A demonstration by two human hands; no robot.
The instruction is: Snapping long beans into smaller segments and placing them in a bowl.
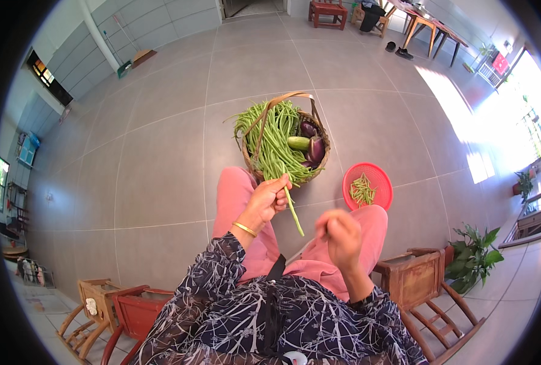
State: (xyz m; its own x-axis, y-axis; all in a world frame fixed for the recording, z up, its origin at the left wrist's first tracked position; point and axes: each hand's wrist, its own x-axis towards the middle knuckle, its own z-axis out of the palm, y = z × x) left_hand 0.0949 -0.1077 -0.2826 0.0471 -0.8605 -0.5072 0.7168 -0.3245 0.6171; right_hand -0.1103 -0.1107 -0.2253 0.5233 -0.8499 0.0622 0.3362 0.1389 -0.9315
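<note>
My left hand (269, 199) pinches the upper end of a green long bean (293, 214), which hangs slanting down between my knees. To its right, my right hand (341, 235) is raised above my thigh, blurred, with its fingers curled in; nothing shows in them. Just beyond my left hand stands a woven basket (327, 137) with an arched handle. Heaped long beans (273, 132) fill its left side, and a green cucumber-like vegetable (298, 143) and purple eggplants (316, 149) fill its right. Short bean pieces (362, 190) lie in a red plastic colander (380, 175) beside my right knee.
Wooden chairs stand close behind me: one on the right (409, 276), a red one (143, 310) and a lighter one (97, 301) on the left. A potted plant (475, 255) is beside the right chair. Grey floor tiles (161, 182) surround the basket.
</note>
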